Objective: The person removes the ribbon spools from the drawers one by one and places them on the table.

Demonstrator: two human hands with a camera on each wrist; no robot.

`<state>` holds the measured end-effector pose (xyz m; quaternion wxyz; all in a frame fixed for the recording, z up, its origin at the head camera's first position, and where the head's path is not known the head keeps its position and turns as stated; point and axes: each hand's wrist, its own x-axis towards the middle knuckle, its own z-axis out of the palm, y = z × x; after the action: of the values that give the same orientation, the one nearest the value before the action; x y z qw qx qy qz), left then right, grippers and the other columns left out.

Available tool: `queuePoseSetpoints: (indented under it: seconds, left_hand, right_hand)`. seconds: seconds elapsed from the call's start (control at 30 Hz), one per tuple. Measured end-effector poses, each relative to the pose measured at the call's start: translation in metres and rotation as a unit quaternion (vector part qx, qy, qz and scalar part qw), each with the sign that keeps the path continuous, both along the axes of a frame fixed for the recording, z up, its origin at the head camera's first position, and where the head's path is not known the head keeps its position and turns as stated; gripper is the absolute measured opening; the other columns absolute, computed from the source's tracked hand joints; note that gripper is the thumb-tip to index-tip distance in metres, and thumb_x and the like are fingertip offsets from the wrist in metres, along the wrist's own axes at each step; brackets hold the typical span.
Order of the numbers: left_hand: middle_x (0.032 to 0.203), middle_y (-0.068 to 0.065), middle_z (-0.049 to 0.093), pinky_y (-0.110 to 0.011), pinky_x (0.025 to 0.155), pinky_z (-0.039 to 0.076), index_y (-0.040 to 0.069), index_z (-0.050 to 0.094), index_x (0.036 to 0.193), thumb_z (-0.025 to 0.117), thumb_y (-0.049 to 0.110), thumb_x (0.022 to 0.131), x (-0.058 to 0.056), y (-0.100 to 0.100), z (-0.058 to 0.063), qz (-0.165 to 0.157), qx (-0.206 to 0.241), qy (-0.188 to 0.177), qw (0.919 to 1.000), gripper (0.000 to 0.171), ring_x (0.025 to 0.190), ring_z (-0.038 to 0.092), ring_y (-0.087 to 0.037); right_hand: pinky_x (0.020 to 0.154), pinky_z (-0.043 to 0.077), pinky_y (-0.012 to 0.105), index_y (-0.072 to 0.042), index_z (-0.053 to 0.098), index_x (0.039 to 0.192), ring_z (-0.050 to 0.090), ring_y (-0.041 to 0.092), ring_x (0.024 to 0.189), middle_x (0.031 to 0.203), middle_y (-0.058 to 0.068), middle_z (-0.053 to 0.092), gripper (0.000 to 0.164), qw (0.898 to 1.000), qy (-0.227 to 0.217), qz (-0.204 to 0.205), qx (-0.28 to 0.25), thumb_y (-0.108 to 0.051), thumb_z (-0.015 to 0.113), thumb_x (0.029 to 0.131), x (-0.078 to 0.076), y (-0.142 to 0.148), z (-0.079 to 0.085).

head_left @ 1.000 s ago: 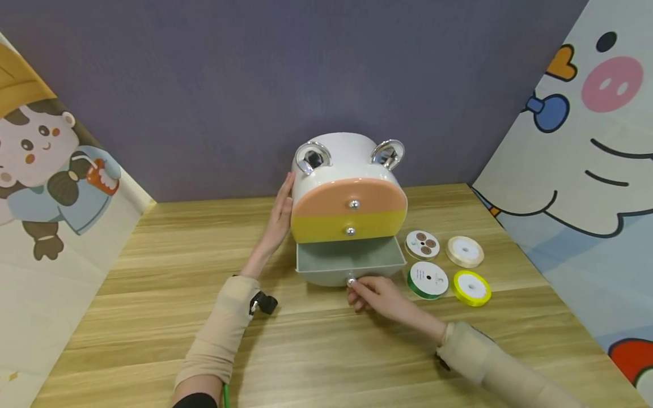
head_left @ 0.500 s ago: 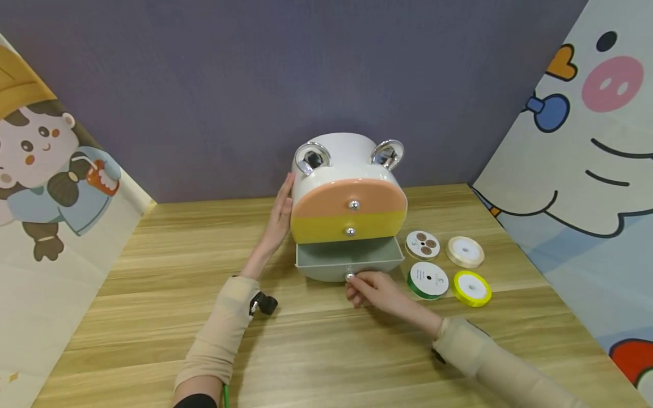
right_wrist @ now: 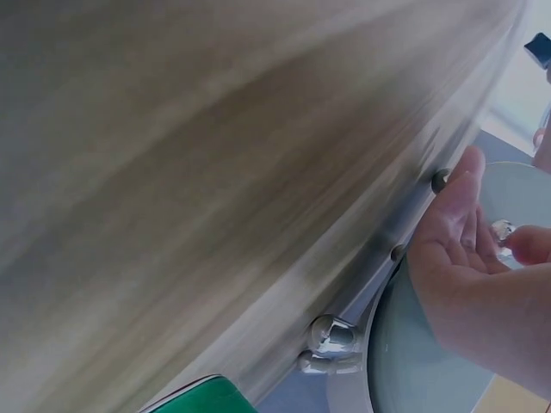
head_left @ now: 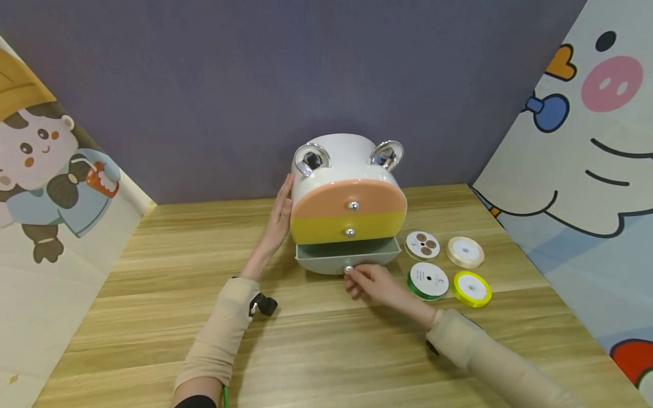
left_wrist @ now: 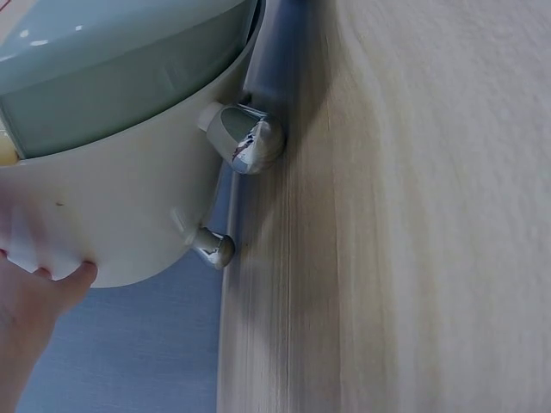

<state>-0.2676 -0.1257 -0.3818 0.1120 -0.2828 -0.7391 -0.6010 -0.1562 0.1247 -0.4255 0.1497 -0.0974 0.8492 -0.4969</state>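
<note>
A small white drawer cabinet (head_left: 343, 156) with two silver ears stands near the back of the table. Its orange drawer (head_left: 326, 199) and yellow drawer (head_left: 318, 229) are closed, while the grey-green bottom drawer (head_left: 318, 263) sticks partly out. My right hand (head_left: 374, 283) pinches the silver knob (right_wrist: 503, 231) of that bottom drawer between thumb and finger. With fingers extended, my left hand (head_left: 278, 221) rests against the cabinet's left side. In the left wrist view, fingertips (left_wrist: 82, 277) touch the white shell, and silver feet (left_wrist: 258, 144) show below it.
Several ribbon spools lie right of the cabinet: one with brown dots (head_left: 422, 238), a cream one (head_left: 465, 251), a green one (head_left: 427, 280) and a yellow one (head_left: 471, 288). A purple-grey wall (head_left: 224, 102) rises behind the table (head_left: 168, 272). Cartoon-printed panels flank both sides.
The bottom drawer has slid inward, towards the cabinet, with my right hand moving along on its knob. My left hand stays on the cabinet's side.
</note>
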Motion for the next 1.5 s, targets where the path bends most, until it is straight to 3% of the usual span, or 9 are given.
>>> queuePoseSetpoints:
  seconds: [0.1,0.37,0.57,0.73,0.97,1.1,1.33,1.5]
  left_hand:
    - [0.167,-0.019,0.009,-0.061,0.125,0.006,0.005,0.018,0.158,0.027,0.047,0.108,0.001,0.000,0.001,0.000,-0.001,-0.002,1.0000,0.066,0.156,0.006,-0.036]
    - [0.167,-0.021,0.010,-0.061,0.125,0.007,0.005,0.019,0.158,0.028,0.035,0.110,0.002,-0.002,0.002,0.004,-0.006,0.004,1.0000,0.058,0.156,0.008,-0.037]
    - [0.167,-0.018,0.010,-0.060,0.125,0.007,0.006,0.018,0.158,0.027,0.019,0.110,0.003,-0.002,0.002,0.007,-0.010,-0.005,0.9999,0.051,0.156,0.008,-0.036]
    - [0.168,-0.016,0.009,-0.061,0.125,0.006,0.006,0.018,0.158,0.027,0.026,0.111,0.002,-0.001,0.003,0.004,-0.007,-0.008,0.9999,0.053,0.156,0.007,-0.035]
    - [0.167,-0.021,0.009,-0.061,0.125,0.005,0.005,0.017,0.158,0.026,0.014,0.109,0.003,-0.002,0.003,0.000,-0.011,-0.008,0.9999,0.051,0.156,0.006,-0.037]
    - [0.168,-0.018,0.008,-0.060,0.125,0.005,0.007,0.016,0.159,0.026,0.021,0.110,0.004,-0.003,0.003,-0.001,-0.013,-0.011,0.9999,0.052,0.156,0.005,-0.035]
    - [0.168,-0.017,0.007,-0.061,0.124,0.005,0.008,0.016,0.159,0.026,0.048,0.107,0.006,-0.002,0.002,-0.007,-0.010,-0.012,0.9999,0.066,0.156,0.006,-0.035]
    - [0.168,-0.014,0.009,-0.057,0.126,0.007,0.006,0.017,0.159,0.026,0.044,0.108,0.006,0.000,0.002,-0.005,-0.013,-0.007,0.9999,0.064,0.157,0.007,-0.033]
  right_hand:
    - [0.069,0.061,0.031,0.003,0.069,0.106,0.073,0.017,0.078,0.099,0.016,0.075,0.039,1.000,-0.002,-0.005,0.004,-0.029,0.048,0.106,-0.004,-0.001,-0.001]
    - [0.068,0.061,0.029,0.005,0.068,0.108,0.072,0.015,0.077,0.099,0.016,0.076,0.038,1.000,0.002,-0.009,0.005,-0.027,0.048,0.106,-0.011,-0.003,-0.001]
    - [0.069,0.061,0.030,0.005,0.068,0.109,0.073,0.015,0.078,0.100,0.016,0.075,0.038,1.000,0.003,-0.010,0.010,-0.027,0.047,0.106,-0.015,-0.003,-0.001]
    - [0.069,0.061,0.030,0.005,0.068,0.110,0.073,0.015,0.079,0.101,0.015,0.076,0.039,1.000,0.006,-0.012,0.015,-0.027,0.047,0.106,-0.018,-0.004,0.000]
    - [0.072,0.062,0.034,0.006,0.067,0.111,0.074,0.020,0.081,0.103,0.018,0.075,0.039,1.000,-0.002,-0.017,0.003,-0.027,0.047,0.106,-0.020,-0.005,0.000]
    - [0.071,0.061,0.035,0.007,0.067,0.111,0.074,0.020,0.080,0.103,0.019,0.075,0.039,1.000,-0.005,-0.023,-0.007,-0.026,0.046,0.107,-0.023,-0.007,0.001]
    - [0.072,0.061,0.034,0.008,0.066,0.113,0.073,0.020,0.080,0.104,0.020,0.074,0.039,1.000,-0.010,-0.026,-0.014,-0.025,0.045,0.107,-0.025,-0.006,0.002]
    - [0.072,0.061,0.033,0.007,0.066,0.113,0.074,0.021,0.081,0.103,0.019,0.074,0.039,1.000,-0.004,-0.023,-0.007,-0.025,0.044,0.107,-0.024,-0.006,0.003]
